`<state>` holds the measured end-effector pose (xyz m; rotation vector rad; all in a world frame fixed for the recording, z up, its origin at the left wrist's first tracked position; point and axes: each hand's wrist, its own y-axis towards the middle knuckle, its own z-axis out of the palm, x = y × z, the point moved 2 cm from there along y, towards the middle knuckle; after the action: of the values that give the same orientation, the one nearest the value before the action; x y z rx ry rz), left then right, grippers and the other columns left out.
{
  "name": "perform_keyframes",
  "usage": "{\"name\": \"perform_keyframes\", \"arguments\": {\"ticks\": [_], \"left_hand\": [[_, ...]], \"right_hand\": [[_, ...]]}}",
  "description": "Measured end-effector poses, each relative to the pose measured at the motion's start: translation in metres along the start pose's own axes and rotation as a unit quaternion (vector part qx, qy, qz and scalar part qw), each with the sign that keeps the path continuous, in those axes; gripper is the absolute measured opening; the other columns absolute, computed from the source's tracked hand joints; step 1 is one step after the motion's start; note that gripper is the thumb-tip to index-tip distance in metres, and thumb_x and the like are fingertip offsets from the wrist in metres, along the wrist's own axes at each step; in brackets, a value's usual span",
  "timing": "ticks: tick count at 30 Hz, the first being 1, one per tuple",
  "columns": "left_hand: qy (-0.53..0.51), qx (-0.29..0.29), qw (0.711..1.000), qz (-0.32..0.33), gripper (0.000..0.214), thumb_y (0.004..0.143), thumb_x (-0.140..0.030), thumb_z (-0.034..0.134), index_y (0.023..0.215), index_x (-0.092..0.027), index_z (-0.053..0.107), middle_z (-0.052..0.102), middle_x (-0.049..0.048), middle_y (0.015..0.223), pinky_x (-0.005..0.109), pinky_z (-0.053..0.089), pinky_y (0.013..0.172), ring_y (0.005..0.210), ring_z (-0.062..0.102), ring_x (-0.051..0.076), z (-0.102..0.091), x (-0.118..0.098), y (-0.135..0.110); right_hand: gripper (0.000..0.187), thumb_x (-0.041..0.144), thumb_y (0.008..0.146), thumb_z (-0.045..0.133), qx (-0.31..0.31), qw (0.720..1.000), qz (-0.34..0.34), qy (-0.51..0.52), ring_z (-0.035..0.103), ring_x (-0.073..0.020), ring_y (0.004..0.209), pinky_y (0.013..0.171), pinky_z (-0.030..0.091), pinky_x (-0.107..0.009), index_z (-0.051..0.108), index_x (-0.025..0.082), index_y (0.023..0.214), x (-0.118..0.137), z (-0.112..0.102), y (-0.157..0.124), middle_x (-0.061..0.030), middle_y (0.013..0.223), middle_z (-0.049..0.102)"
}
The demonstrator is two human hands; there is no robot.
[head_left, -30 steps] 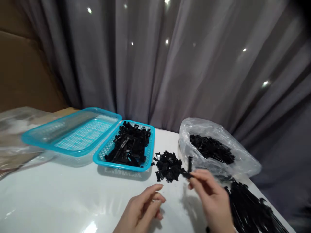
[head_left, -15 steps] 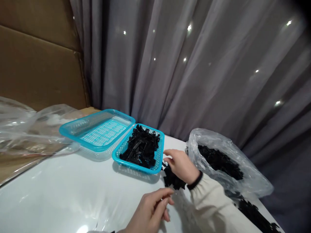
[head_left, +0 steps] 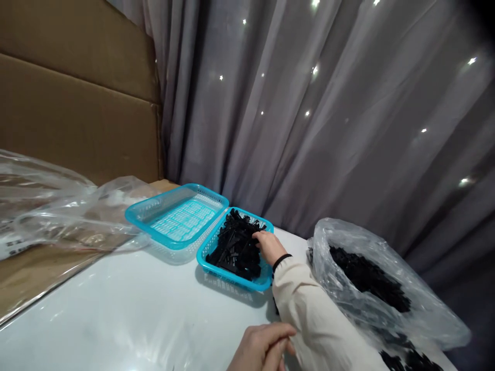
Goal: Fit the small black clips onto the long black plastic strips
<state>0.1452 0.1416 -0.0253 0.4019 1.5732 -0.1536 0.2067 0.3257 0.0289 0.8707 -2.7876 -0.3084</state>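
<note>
My right hand (head_left: 268, 246) reaches into a small turquoise basket (head_left: 216, 270) filled with black plastic pieces (head_left: 234, 247); its fingers rest on the pile at the basket's right side, and whether it still holds a piece is hidden. The cream sleeve (head_left: 309, 314) crosses the white table (head_left: 116, 314). My left hand (head_left: 263, 348) hovers low near the front edge, fingers loosely curled, nothing visible in it.
An empty turquoise basket (head_left: 174, 216) sits left of the full one. A clear plastic bag (head_left: 371, 278) of black parts lies at right, more black strips (head_left: 410, 360) beside it. Crumpled clear plastic (head_left: 58, 211) covers cardboard at left. Grey curtain behind.
My right hand moved from the loose pile of black pieces forward into the filled turquoise basket. The view swung left; my left hand stayed low near the front.
</note>
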Motion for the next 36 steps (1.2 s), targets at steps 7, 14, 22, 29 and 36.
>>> {"name": "perform_keyframes", "arguments": {"ticks": [7, 14, 22, 29, 36], "left_hand": [[-0.130, -0.049, 0.989, -0.045, 0.040, 0.082, -0.049, 0.062, 0.094, -0.011, 0.069, 0.066, 0.0079, 0.077, 0.021, 0.044, 0.054, 0.055, 0.056, 0.011, 0.000, 0.006, 0.006], [-0.337, 0.016, 0.925, -0.177, 0.048, 0.079, -0.059, 0.060, 0.081, -0.010, 0.062, 0.066, 0.0092, 0.070, 0.022, 0.047, 0.051, 0.055, 0.063, 0.014, 0.010, -0.013, 0.010], [-0.372, 0.072, 0.898, -0.223, 0.028, 0.081, -0.037, 0.071, 0.078, -0.009, 0.066, 0.062, 0.0043, 0.068, 0.018, 0.048, 0.058, 0.059, 0.057, 0.009, 0.016, -0.023, 0.004], [-0.240, -0.014, 0.954, -0.177, 0.023, 0.071, -0.031, 0.079, 0.080, -0.012, 0.068, 0.059, -0.0013, 0.066, 0.015, 0.042, 0.062, 0.064, 0.051, 0.008, 0.010, -0.023, 0.014], [-0.214, -0.038, 0.954, -0.208, 0.014, 0.061, -0.011, 0.072, 0.067, -0.014, 0.059, 0.057, -0.0062, 0.056, 0.018, 0.045, 0.051, 0.047, 0.056, 0.008, 0.021, -0.023, 0.010]], "right_hand": [[0.031, 0.007, 0.080, 0.055, -0.143, 0.977, 0.024, 0.158, 0.065, -0.0182, 0.096, 0.089, 0.050, -0.032, 0.063, 0.016, 0.109, 0.004, -0.039, -0.079, -0.0067, 0.105, 0.069], [0.052, 0.007, 0.079, 0.057, -0.200, 0.913, 0.057, 0.352, 0.067, -0.0154, 0.091, 0.085, 0.052, -0.028, 0.052, 0.025, 0.127, 0.026, -0.058, -0.184, -0.0013, 0.099, 0.071], [0.054, 0.002, 0.084, 0.048, -0.232, 0.903, 0.018, 0.362, 0.059, -0.0158, 0.104, 0.088, 0.049, -0.030, 0.052, 0.033, 0.128, 0.020, -0.036, -0.211, -0.0018, 0.112, 0.064], [0.038, 0.006, 0.082, 0.058, -0.253, 0.844, 0.065, 0.469, 0.060, -0.0130, 0.089, 0.079, 0.051, -0.022, 0.065, 0.029, 0.111, 0.019, -0.031, -0.211, -0.0013, 0.104, 0.066], [0.035, 0.000, 0.073, 0.060, -0.246, 0.819, 0.108, 0.507, 0.060, -0.0124, 0.077, 0.072, 0.049, -0.021, 0.070, 0.023, 0.098, 0.022, -0.015, -0.213, -0.0004, 0.084, 0.066]]}}
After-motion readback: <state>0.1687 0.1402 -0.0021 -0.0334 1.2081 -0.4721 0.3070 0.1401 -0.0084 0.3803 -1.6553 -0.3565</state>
